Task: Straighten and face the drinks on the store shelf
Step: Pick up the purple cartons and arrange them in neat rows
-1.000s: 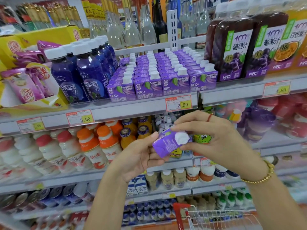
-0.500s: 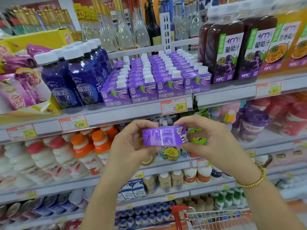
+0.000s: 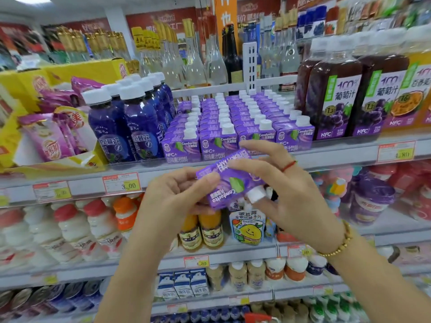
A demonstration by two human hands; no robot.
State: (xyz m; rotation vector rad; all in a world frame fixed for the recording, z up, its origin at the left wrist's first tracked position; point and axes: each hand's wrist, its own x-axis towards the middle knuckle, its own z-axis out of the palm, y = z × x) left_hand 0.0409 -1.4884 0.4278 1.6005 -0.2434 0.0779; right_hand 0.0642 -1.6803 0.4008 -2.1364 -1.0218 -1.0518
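Done: shelved cartons [image 3: 219, 145] are faced forward.
In hand: one carton [image 3: 229, 183] is gripped, inverted, by fingers of left hand [image 3: 170, 201] and right hand [image 3: 296, 199].
Remaining: seemingly righting and reshelving it.

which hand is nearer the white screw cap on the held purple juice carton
Right. The right hand touches the white screw cap; the left hand grips the purple juice carton at its far end.

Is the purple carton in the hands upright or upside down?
Upside down, tilted: the purple carton has its white cap at the bottom, lettering inverted.
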